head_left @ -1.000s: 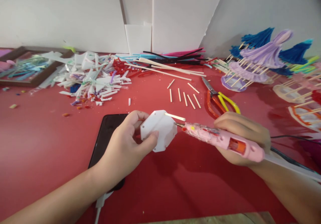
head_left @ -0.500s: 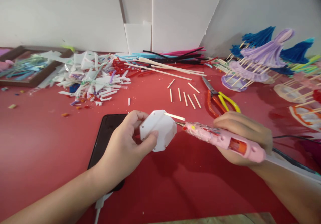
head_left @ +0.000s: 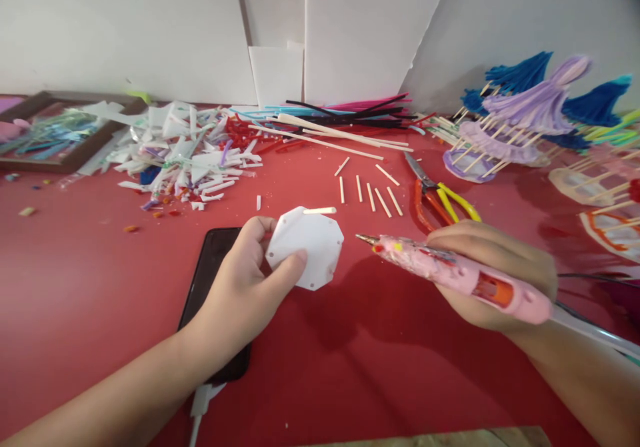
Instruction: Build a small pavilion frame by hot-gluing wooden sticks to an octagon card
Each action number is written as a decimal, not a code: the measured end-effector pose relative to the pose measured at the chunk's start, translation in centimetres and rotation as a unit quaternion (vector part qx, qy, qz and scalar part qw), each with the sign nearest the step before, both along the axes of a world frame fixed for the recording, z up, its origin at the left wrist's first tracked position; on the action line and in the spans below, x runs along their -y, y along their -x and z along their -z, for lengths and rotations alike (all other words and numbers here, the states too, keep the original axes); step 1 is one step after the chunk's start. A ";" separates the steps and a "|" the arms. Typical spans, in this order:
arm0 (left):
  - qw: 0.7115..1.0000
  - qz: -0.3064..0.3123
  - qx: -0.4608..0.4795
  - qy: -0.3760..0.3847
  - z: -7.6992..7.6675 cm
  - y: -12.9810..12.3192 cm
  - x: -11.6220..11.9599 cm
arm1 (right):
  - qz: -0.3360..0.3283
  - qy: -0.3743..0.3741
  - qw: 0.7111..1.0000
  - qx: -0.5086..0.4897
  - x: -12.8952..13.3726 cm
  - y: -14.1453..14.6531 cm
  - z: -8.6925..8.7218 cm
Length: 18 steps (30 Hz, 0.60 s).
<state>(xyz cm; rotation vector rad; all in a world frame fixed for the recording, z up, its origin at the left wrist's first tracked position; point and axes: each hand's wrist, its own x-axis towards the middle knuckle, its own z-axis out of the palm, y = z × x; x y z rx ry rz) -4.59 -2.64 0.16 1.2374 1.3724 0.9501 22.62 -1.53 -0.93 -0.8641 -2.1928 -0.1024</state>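
Between the thumb and fingers of my left hand is a white octagonal foam board piece with small holes near its corners. A short wooden stick stands out from its upper edge. My right hand grips a pink hot glue gun, its metal tip pointing left, a short gap from the board. A clear glue stick extends from the back of the gun. Several cut wooden sticks lie on the red table beyond the board.
Pliers with red and yellow handles lie near my right hand. Under my left forearm is a black phone with a white cable. White scraps are heaped at back left, pipe cleaners behind, and small purple carousel-like models at right.
My left hand has moved the foam piece slightly left and up, turning it. The glue gun's tip has come away from the board, and my right hand has shifted slightly right.
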 end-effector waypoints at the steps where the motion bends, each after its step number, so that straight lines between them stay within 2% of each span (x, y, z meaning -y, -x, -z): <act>1: 1.000 -0.004 0.017 0.006 0.0 0.0 -0.1 | -0.004 0.004 1.000 0.000 0.1 0.1 -0.1; 3: 0.999 0.000 0.031 0.011 -0.1 -0.1 -0.1 | -0.012 0.007 1.000 -0.002 0.1 0.2 -0.3; 9: 0.999 0.044 -0.013 0.009 -0.3 0.0 0.1 | -0.046 -0.010 0.998 0.030 0.0 0.3 0.1; 18: 0.997 0.060 -0.042 0.004 -0.5 -0.1 0.0 | -0.030 -0.031 0.998 0.056 -0.2 0.7 -0.2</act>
